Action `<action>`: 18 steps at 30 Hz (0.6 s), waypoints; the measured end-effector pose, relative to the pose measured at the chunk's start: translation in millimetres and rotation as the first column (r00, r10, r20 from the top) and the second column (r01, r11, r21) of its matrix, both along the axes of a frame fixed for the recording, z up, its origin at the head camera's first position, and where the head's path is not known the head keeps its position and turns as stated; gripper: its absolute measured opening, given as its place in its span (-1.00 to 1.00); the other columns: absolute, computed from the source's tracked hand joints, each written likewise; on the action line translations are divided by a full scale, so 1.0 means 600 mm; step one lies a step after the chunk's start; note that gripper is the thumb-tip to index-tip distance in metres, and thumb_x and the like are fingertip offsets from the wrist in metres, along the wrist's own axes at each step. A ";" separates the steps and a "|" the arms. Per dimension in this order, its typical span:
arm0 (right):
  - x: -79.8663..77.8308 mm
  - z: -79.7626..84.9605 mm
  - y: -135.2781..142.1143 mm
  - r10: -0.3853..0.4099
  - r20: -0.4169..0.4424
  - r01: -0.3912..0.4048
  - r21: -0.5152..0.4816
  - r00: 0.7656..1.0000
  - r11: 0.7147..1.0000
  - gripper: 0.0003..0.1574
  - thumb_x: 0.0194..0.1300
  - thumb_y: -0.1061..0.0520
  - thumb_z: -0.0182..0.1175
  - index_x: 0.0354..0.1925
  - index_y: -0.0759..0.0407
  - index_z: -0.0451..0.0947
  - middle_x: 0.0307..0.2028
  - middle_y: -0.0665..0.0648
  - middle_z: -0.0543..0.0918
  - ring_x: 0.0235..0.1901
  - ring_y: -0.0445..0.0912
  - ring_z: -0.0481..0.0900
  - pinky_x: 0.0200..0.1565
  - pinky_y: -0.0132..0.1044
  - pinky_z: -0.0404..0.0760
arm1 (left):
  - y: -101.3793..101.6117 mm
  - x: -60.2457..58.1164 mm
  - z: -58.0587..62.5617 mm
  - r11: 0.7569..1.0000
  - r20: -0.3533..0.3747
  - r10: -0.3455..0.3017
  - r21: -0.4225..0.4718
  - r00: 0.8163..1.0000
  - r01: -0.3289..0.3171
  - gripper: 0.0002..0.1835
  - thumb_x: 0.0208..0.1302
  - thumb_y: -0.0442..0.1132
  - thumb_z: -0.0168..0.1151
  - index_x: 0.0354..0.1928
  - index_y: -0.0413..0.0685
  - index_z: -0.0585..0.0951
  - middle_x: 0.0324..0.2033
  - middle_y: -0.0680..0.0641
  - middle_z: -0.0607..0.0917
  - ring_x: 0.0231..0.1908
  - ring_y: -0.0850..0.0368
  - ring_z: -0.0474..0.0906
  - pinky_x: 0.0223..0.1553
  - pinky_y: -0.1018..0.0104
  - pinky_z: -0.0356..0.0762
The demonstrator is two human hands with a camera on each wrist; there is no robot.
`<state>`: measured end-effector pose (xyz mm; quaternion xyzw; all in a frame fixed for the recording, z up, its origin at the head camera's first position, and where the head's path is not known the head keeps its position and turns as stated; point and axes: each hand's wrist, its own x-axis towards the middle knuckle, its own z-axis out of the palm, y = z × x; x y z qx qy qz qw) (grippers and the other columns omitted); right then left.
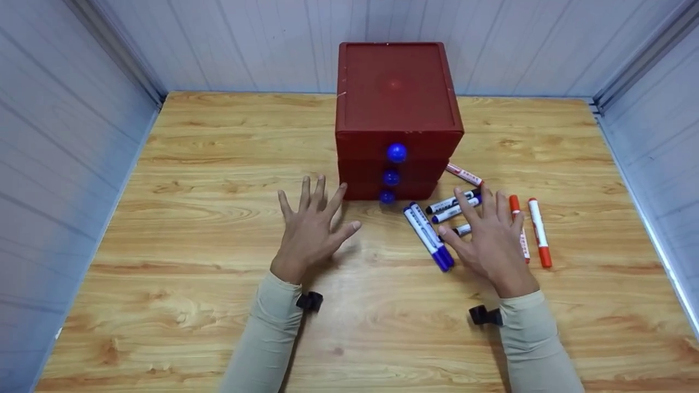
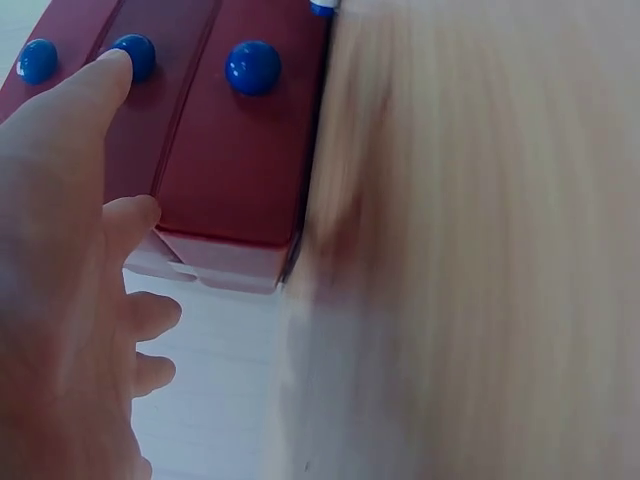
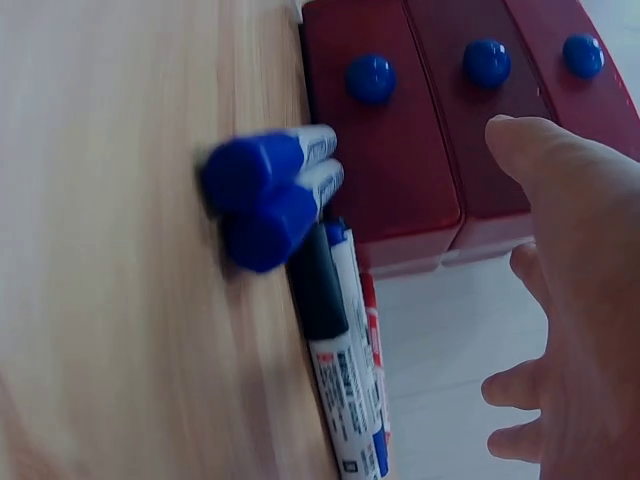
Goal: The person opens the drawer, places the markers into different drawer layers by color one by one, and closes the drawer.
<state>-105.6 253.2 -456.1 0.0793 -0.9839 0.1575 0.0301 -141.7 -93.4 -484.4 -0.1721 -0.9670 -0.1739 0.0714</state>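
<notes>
A dark red box of three stacked drawers (image 1: 363, 144) stands at the back of the table, each drawer front bearing a round blue knob (image 1: 397, 153). My left hand (image 1: 308, 234), fingers spread and holding nothing, hovers just in front of the box's left front corner. To the right, my right hand (image 1: 494, 245) is spread over a group of markers and holds nothing. Two blue-capped markers (image 1: 426, 234) lie side by side left of its thumb. Black and blue markers (image 1: 456, 209) lie beyond the thumb, partly hidden by the fingers. In the right wrist view a black-capped marker (image 3: 345, 400) shows near the drawers.
Two red markers (image 1: 539, 232) lie right of the right hand, one partly behind it. Another red-and-white marker (image 1: 465, 173) lies against the box's right side. Pale panel walls (image 1: 262, 43) enclose the wooden table (image 1: 207, 218) at the back and both sides.
</notes>
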 end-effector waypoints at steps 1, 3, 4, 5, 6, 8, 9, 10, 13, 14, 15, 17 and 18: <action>0.003 0.000 -0.005 0.006 -0.006 -0.006 0.007 1.000 1.000 0.02 0.34 -0.55 -0.07 0.59 -0.21 0.03 0.53 0.42 -0.07 0.46 0.45 -0.17 0.20 0.62 -0.27 | 0.000 0.001 0.001 1.000 -0.003 -0.001 0.001 1.000 0.001 -0.13 0.31 0.52 -0.18 0.57 0.34 0.13 0.54 -0.18 0.08 0.53 -0.22 -0.22 0.26 -0.54 -0.50; 0.008 -0.001 -0.013 0.017 -0.032 -0.016 0.034 0.999 0.999 0.02 0.33 -0.57 -0.07 0.58 -0.20 0.08 0.52 0.42 -0.01 0.45 0.45 -0.10 0.20 0.62 -0.21 | 0.002 0.003 0.003 1.000 -0.013 -0.006 0.006 1.000 0.006 -0.14 0.32 0.51 -0.18 0.57 0.32 0.15 0.54 -0.19 0.10 0.53 -0.23 -0.18 0.26 -0.55 -0.48; 0.010 -0.002 -0.017 0.024 -0.037 -0.022 0.043 0.999 0.999 0.02 0.33 -0.57 -0.07 0.57 -0.19 0.09 0.52 0.42 0.00 0.45 0.44 -0.09 0.20 0.62 -0.19 | 0.002 0.005 0.003 1.000 -0.018 -0.007 0.011 1.000 0.007 -0.14 0.33 0.51 -0.19 0.57 0.31 0.16 0.53 -0.20 0.12 0.53 -0.23 -0.16 0.26 -0.55 -0.47; 0.012 -0.003 -0.021 0.030 -0.037 -0.029 0.048 0.999 0.998 0.02 0.32 -0.58 -0.07 0.57 -0.18 0.11 0.52 0.42 0.01 0.46 0.44 -0.09 0.20 0.62 -0.19 | 0.003 0.007 0.003 1.000 -0.023 -0.007 0.009 1.000 0.007 -0.15 0.33 0.51 -0.19 0.56 0.31 0.17 0.53 -0.20 0.13 0.52 -0.23 -0.14 0.26 -0.56 -0.46; 0.014 -0.003 -0.025 0.038 -0.038 -0.036 0.050 0.999 0.998 0.02 0.33 -0.58 -0.08 0.57 -0.18 0.11 0.51 0.42 0.02 0.46 0.44 -0.08 0.20 0.62 -0.19 | 0.003 0.008 0.004 1.000 -0.026 -0.007 0.008 1.000 0.007 -0.15 0.34 0.51 -0.19 0.56 0.31 0.18 0.52 -0.20 0.15 0.52 -0.22 -0.13 0.26 -0.56 -0.45; 0.018 -0.005 -0.031 0.046 -0.043 -0.044 0.047 0.998 0.998 0.01 0.33 -0.57 -0.08 0.56 -0.18 0.12 0.51 0.43 0.03 0.46 0.44 -0.08 0.19 0.63 -0.18 | 0.003 0.010 0.006 1.000 -0.034 -0.008 0.003 0.999 0.008 -0.16 0.34 0.51 -0.20 0.56 0.32 0.18 0.51 -0.19 0.17 0.52 -0.21 -0.11 0.26 -0.55 -0.45; 0.020 -0.005 -0.034 0.045 -0.038 -0.044 0.037 0.998 0.998 0.00 0.34 -0.57 -0.08 0.57 -0.19 0.11 0.51 0.43 0.01 0.47 0.43 -0.11 0.19 0.63 -0.19 | 0.004 0.011 0.007 1.000 -0.036 -0.010 -0.001 0.999 0.010 -0.16 0.34 0.50 -0.19 0.56 0.32 0.18 0.51 -0.19 0.17 0.52 -0.20 -0.11 0.27 -0.54 -0.45; 0.018 -0.004 -0.037 0.050 -0.033 -0.049 0.028 0.998 0.998 -0.01 0.34 -0.56 -0.07 0.57 -0.21 0.10 0.52 0.42 -0.01 0.47 0.42 -0.13 0.19 0.63 -0.19 | 0.003 0.011 0.009 1.000 -0.040 -0.006 -0.002 0.999 0.006 -0.16 0.35 0.50 -0.19 0.57 0.33 0.17 0.51 -0.18 0.17 0.52 -0.19 -0.11 0.27 -0.54 -0.45; 0.016 -0.003 -0.047 0.065 -0.033 -0.065 0.015 0.997 0.998 -0.04 0.35 -0.56 -0.08 0.56 -0.26 0.10 0.52 0.41 -0.02 0.48 0.41 -0.15 0.18 0.64 -0.17 | 0.000 0.011 0.011 1.000 -0.064 0.002 0.007 0.998 -0.001 -0.18 0.37 0.47 -0.17 0.57 0.32 0.17 0.51 -0.18 0.20 0.51 -0.19 -0.06 0.28 -0.54 -0.42; 0.016 -0.002 -0.050 0.069 -0.033 -0.069 0.008 0.997 0.998 -0.05 0.35 -0.55 -0.08 0.56 -0.28 0.10 0.52 0.41 -0.02 0.48 0.40 -0.15 0.18 0.64 -0.16 | -0.001 0.011 0.011 1.000 -0.079 0.004 0.017 0.997 -0.002 -0.20 0.38 0.45 -0.15 0.56 0.31 0.20 0.50 -0.18 0.21 0.51 -0.19 -0.03 0.28 -0.54 -0.40; 0.015 -0.001 -0.054 0.073 -0.035 -0.073 0.003 0.997 0.997 -0.05 0.35 -0.55 -0.07 0.56 -0.28 0.10 0.52 0.41 -0.01 0.48 0.40 -0.14 0.18 0.64 -0.15 | -0.001 0.011 0.012 0.999 -0.096 0.006 0.032 0.995 -0.003 -0.23 0.40 0.42 -0.14 0.55 0.29 0.23 0.49 -0.18 0.24 0.50 -0.19 0.01 0.28 -0.54 -0.37; 0.013 0.002 -0.060 0.077 -0.043 -0.078 -0.015 0.996 0.997 -0.07 0.35 -0.54 -0.05 0.55 -0.30 0.12 0.51 0.40 0.03 0.48 0.39 -0.12 0.20 0.62 -0.13 | -0.002 0.010 0.015 0.997 -0.149 0.013 0.078 0.989 -0.001 -0.30 0.43 0.34 -0.08 0.50 0.23 0.34 0.44 -0.19 0.32 0.46 -0.19 0.12 0.29 -0.52 -0.27; 0.011 0.005 -0.064 0.079 -0.050 -0.081 -0.023 0.996 0.996 -0.07 0.35 -0.54 -0.04 0.55 -0.30 0.13 0.51 0.40 0.05 0.47 0.39 -0.10 0.20 0.62 -0.12 | -0.003 0.008 0.017 0.994 -0.179 0.018 0.106 0.984 0.001 -0.34 0.45 0.30 -0.05 0.46 0.19 0.39 0.42 -0.19 0.37 0.43 -0.19 0.18 0.30 -0.51 -0.23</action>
